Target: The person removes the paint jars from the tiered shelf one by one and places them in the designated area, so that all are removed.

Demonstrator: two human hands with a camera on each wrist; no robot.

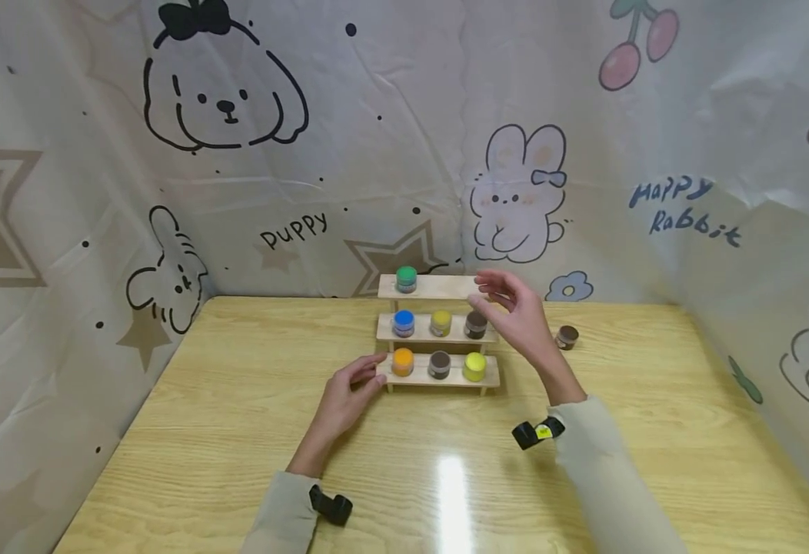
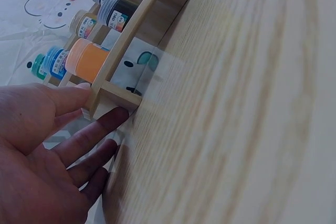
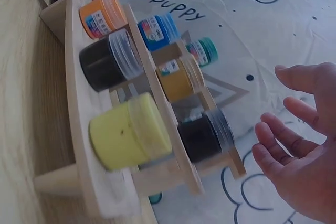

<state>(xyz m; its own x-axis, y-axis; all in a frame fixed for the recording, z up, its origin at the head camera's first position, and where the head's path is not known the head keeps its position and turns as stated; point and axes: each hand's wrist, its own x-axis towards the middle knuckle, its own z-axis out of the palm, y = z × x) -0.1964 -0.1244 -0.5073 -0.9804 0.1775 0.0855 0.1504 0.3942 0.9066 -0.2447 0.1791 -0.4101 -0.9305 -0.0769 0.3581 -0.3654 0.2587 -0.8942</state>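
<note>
A printed backdrop (image 1: 391, 92) closes off the far side of a wood-grain table (image 1: 238, 438). On the table stands a three-step wooden rack (image 1: 457, 380), its highest step farthest from the person. Next in size come the hands. The left grip (image 1: 342, 400) pinches the near left end of the rack between thumb and finger; the right grip (image 1: 518, 315), released and holding nothing, hangs beside the right end of the upper step.

Smallest are the lidded jars. The lower step carries an orange jar (image 1: 402, 362), a dark jar (image 1: 439, 365) and a bright yellow jar (image 1: 474, 366); the middle step a blue jar (image 1: 404, 323), a mustard jar (image 1: 441, 323) and a black jar (image 1: 476, 324); the upper step only a green jar (image 1: 406, 280), at its left. A brown-lidded jar (image 1: 567, 337) stands on the table, right of the rack.

The step in hand appears to be stocking the upper step while the rack is steadied; the next move would probably call for the right grip to reach outward to the brown-lidded jar.
</note>
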